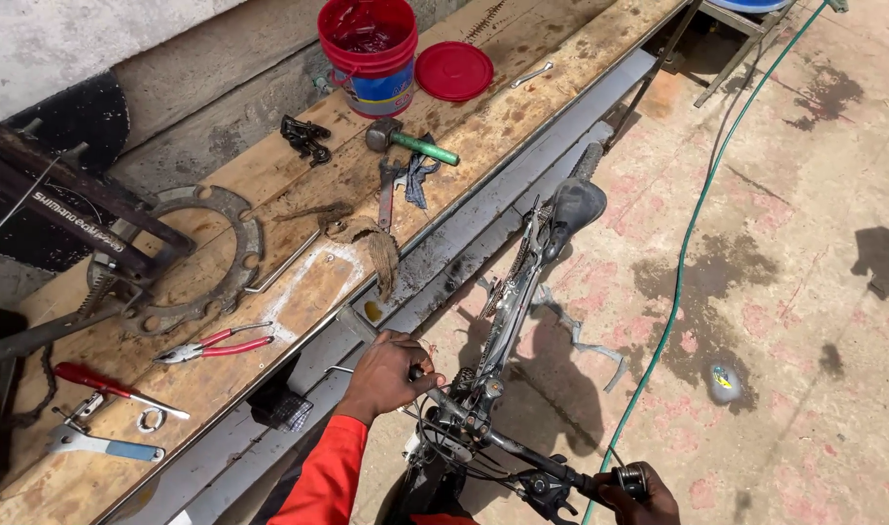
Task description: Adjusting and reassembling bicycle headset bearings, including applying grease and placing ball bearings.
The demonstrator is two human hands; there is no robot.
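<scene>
I look down on a bicycle (511,309) standing beside a wooden workbench (299,175), its black saddle (573,206) pointing away from me. My left hand (391,374), in an orange sleeve, is closed around the left end of the handlebar (508,445), right by the bench's metal edge. At the bottom edge of the view, my right hand (641,496) grips the right end of the handlebar, next to the shifter. The stem and cables lie between the two hands.
On the bench lie red-handled pliers (216,344), a red screwdriver (104,384), a wrench (104,445), a toothed metal ring (211,258), a green-handled hammer (410,143), and a red bucket (372,49) with its lid (453,70). A green hose (688,243) runs across the stained pavement.
</scene>
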